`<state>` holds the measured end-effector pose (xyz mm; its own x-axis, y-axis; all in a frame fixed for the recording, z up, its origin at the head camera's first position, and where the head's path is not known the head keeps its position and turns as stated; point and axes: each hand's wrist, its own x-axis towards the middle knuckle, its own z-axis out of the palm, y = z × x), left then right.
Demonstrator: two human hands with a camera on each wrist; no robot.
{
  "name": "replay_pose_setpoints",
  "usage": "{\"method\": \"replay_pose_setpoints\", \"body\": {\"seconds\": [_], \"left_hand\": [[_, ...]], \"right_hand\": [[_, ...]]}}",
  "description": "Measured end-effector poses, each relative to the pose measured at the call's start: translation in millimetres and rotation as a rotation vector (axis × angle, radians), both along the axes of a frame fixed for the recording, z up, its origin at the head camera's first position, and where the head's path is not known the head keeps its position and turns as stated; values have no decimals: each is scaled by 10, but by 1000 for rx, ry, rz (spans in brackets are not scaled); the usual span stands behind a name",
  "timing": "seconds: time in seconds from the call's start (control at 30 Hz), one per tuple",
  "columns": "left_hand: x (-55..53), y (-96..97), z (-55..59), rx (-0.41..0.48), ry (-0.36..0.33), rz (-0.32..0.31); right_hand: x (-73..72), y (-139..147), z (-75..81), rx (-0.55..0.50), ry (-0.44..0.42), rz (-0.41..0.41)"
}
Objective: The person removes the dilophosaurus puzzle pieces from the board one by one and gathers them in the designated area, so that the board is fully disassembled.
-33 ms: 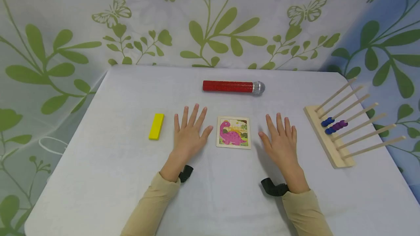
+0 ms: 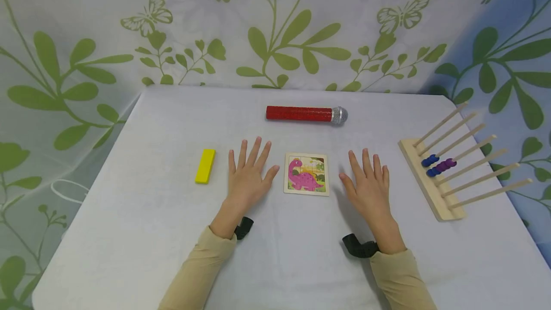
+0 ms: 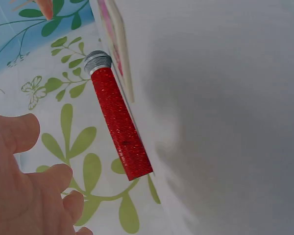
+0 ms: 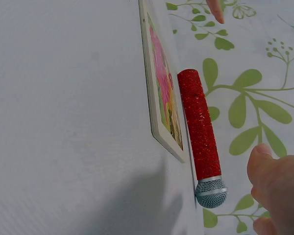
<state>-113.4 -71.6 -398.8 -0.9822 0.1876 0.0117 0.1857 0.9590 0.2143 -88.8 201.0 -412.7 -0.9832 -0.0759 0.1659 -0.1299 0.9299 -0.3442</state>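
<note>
My left hand (image 2: 247,178) is held palm down over the white table, fingers straight and spread, holding nothing. Between it and my right hand (image 2: 368,190) lies a small square dinosaur puzzle (image 2: 306,174) in a pale wooden frame. The right hand is likewise palm down with fingers extended and nothing in it. Left of my left hand is a yellow block (image 2: 205,166). Beyond the puzzle, a red glittery microphone (image 2: 299,113) lies sideways, its silver head to the right. In the right wrist view the puzzle (image 4: 161,83) and microphone (image 4: 201,125) appear beyond the thumb.
At the table's right side stands a wooden bead rack (image 2: 430,181) with several slanting rods and blue and purple beads on two of them. A leaf-patterned curtain (image 2: 193,23) hangs behind the table (image 2: 150,252). A white cord loop (image 2: 64,195) shows at the left edge.
</note>
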Motion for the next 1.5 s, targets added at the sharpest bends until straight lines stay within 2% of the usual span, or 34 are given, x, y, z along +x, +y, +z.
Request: {"method": "replay_pose_setpoints", "body": {"seconds": [0.2, 0.47, 0.57, 0.7, 0.8, 0.9, 1.0, 1.13, 1.5], "left_hand": [[-24, -17, -22, -19, -13, 9], [-60, -21, -17, -8, -22, -5], [-94, 8, -1, 44, -80, -18], [-171, 96, 11, 126, -216, -59], [-246, 170, -19, 134, -284, -101], [-317, 231, -56, 105, -323, -139], [-366, 270, -75, 71, -363, -160], [-394, 293, -80, 38, -397, -161], [-378, 294, -101, 32, -360, -150]], "right_hand": [[-34, -15, -16, 8, -11, 12], [-133, -36, 61, -3, -60, 53], [-230, -97, 73, 11, -110, 122], [-386, -271, 90, 0, -173, 259], [-503, -428, 91, -54, -195, 349], [-609, -562, 82, -66, -214, 401], [-692, -647, 65, -24, -233, 404], [-732, -707, 64, 16, -264, 367], [-732, -775, 67, -41, -287, 260]]}}
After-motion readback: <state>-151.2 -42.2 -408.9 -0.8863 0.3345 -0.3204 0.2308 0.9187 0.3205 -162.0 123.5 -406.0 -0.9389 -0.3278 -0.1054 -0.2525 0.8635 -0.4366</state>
